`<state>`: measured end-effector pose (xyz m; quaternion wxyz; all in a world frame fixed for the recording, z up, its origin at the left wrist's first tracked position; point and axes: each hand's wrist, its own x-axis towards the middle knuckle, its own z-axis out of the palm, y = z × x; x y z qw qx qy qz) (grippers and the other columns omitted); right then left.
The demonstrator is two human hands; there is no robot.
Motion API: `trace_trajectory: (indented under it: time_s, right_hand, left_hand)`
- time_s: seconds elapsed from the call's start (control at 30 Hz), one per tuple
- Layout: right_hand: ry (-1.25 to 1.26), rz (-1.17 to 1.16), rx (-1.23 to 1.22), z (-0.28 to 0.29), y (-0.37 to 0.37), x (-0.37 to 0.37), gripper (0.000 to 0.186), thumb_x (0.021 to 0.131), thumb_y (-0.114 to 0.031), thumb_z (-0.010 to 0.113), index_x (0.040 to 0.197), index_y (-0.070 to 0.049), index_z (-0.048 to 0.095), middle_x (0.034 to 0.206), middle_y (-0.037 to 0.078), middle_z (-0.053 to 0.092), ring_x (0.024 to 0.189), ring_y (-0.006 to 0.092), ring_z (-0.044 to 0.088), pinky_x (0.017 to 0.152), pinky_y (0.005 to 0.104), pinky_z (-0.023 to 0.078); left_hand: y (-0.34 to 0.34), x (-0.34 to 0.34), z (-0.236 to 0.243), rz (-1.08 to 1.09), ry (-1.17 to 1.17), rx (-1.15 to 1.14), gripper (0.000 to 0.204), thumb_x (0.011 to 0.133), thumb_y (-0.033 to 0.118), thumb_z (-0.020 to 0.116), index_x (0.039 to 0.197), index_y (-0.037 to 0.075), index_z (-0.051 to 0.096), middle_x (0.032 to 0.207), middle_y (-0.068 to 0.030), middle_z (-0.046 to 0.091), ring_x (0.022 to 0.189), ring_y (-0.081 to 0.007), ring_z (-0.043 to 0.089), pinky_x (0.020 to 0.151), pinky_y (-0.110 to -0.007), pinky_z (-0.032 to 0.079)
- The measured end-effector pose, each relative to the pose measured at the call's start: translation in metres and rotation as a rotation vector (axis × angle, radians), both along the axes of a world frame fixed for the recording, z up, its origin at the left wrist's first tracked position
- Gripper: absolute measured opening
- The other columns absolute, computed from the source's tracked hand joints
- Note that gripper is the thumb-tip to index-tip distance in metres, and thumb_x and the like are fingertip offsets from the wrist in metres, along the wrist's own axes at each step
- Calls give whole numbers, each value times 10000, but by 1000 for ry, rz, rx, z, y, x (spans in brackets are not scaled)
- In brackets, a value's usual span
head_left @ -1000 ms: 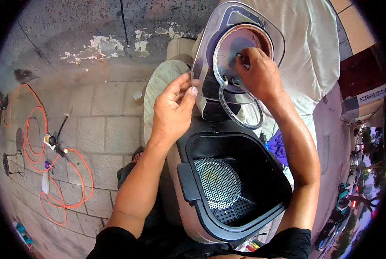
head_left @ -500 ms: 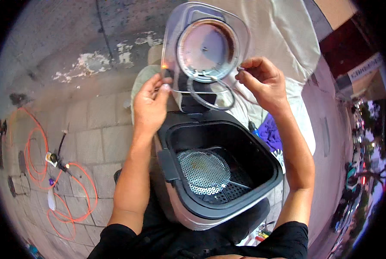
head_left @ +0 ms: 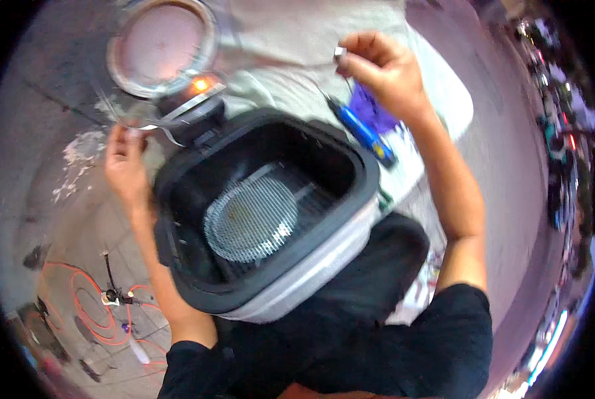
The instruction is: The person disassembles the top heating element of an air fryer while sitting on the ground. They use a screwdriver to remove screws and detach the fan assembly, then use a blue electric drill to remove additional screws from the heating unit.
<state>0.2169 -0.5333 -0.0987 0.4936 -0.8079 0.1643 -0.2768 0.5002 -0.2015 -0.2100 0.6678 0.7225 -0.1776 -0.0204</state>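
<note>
A grey cooker with a deep black pot (head_left: 324, 246) stands against my legs. Inside its well lies a round perforated metal disc (head_left: 252, 216). The raised lid, smeared by motion, carries a round pale ring (head_left: 207, 40) at the upper left. An orange light glows on the dark hinge part (head_left: 184, 110). My left hand (head_left: 126, 163) is closed at the lid's lower left edge, its fingertips blurred. Up at the right, my right hand (head_left: 384, 76) pinches a small shiny metal piece (head_left: 339, 53) between thumb and fingers, above the cloth.
A blue-handled screwdriver (head_left: 364, 133) lies right of the cooker, beside a purple cloth (head_left: 372, 110). Pale fabric (head_left: 324, 26) spreads behind. An orange hose (head_left: 78, 299) coils on the paving at lower left. Vehicles line the far right.
The view has swung, so cooker and lid sit further left. My right hand has come away from the lid's right side. The screwdriver now shows fully. My left hand stays by the lid.
</note>
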Motion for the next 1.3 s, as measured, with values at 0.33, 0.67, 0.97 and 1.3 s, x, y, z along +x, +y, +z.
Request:
trace_trajectory:
  time_s: [0.33,0.67,0.97,1.3]
  right_hand:
    - [872,-327,-444,-102,-103,-192,255,872,-125,663,1070,12,746,947,182,768,860,294,747,796,405,580]
    - [879,-442,-506,-172,-135,-225,271,862,-131,659,1081,-2,754,1020,212,753,963,338,742,868,421,567]
    - [870,-393,-288,-188,-155,-235,344,888,-202,625,1151,-50,787,1087,228,766,1026,360,737,951,422,554]
    - [890,-605,-338,-147,-173,-232,341,922,-139,623,1198,-12,776,1154,198,779,1091,302,747,1006,393,547]
  left_hand:
    - [2,11,-13,-36,-23,-92,379,1070,185,659,1388,-18,622,1276,-106,733,1035,-187,736,910,-309,567]
    - [11,22,-20,-28,-34,-108,486,1063,159,675,1480,-44,531,1300,-119,706,1093,-190,714,934,-317,585]
    - [11,26,-25,-50,-6,-111,488,1063,178,678,1484,-26,536,1273,-107,712,1072,-190,718,943,-329,575]
    - [9,10,-7,-77,40,-128,435,1070,184,666,1448,-4,567,1275,-103,717,1062,-205,734,935,-317,573]
